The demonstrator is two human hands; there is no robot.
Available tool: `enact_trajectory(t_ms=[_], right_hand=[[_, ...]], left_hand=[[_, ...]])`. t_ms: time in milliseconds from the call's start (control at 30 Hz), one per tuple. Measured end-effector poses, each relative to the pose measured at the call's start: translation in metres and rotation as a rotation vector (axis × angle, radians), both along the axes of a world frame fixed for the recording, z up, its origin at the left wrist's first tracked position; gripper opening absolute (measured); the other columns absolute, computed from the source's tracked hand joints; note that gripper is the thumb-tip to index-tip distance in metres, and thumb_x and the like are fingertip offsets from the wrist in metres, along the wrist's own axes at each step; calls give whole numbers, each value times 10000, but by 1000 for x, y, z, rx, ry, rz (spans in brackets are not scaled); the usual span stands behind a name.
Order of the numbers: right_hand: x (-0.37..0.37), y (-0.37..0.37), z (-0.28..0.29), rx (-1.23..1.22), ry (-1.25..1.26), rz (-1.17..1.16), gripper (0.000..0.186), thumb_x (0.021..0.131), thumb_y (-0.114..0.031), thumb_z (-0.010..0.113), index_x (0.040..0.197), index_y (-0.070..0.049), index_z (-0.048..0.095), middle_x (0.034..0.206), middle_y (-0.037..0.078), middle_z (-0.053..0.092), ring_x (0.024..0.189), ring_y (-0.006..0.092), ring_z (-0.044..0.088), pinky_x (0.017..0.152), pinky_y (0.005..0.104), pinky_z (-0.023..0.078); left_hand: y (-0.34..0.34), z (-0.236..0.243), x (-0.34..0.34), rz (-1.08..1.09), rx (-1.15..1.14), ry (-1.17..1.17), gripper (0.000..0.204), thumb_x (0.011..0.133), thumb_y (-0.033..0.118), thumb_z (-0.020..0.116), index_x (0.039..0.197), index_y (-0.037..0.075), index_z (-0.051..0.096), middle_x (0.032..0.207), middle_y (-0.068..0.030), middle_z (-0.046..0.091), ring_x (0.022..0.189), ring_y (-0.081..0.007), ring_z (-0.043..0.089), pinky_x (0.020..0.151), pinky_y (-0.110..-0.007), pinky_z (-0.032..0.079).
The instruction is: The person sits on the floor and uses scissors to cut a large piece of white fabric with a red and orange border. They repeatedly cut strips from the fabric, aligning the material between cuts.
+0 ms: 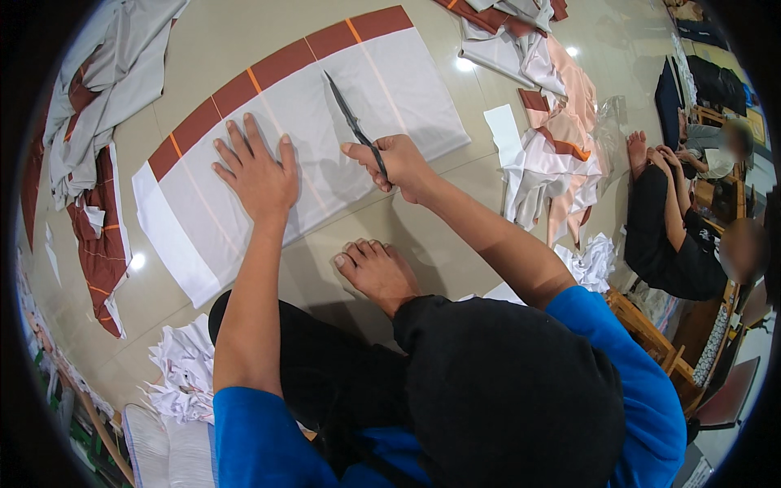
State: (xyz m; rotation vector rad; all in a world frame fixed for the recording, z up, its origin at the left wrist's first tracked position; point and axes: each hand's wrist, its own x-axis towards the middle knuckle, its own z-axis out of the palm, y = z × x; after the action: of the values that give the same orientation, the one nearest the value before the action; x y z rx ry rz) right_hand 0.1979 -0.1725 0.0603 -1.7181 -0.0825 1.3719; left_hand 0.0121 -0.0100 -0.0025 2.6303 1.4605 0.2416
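Observation:
A folded piece of white fabric (350, 122) lies spread on the tiled floor. Along its far edge runs a brown band (285, 65) with orange stripes. My left hand (262, 175) presses flat on the fabric, fingers spread, just below the band. In my right hand (399, 167) is a pair of dark scissors (354, 122), their blades closed or nearly so and pointing up and left above the cloth. My fingers are wrapped round the scissor handles. My bare foot (376, 272) rests on the floor near the fabric's near edge.
Heaps of grey and brown fabric (106, 89) lie at the left. More crumpled white, brown and peach cloth (561, 138) is at the right, beside a clear plastic sheet (608, 134). White scraps (183, 370) pile at the lower left. Two other people sit at the far right near wooden furniture (651, 337).

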Motion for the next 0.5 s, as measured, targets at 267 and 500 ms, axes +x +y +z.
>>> enact_trajectory(t_ms=[267,500], right_hand=[[2,3,0,-14,-18,21,543,855,-446,981,791,-24,645,611,36,574,442,121,486,407,302,348],[1,7,2,-2,6,-7,539,846,-435,988,784,-27,641,610,39,573,440,118,474,407,301,341]], left_hand=[[0,-2,-1,-1,30,21,823,1136,597,475,1810,170,273,1865,-198,247,1707,-527,163,1349,-730,121],[0,-3,-2,-7,32,15,825,1136,595,477,1811,171,266,1865,-201,242,1707,-533,158,1348,-733,115]])
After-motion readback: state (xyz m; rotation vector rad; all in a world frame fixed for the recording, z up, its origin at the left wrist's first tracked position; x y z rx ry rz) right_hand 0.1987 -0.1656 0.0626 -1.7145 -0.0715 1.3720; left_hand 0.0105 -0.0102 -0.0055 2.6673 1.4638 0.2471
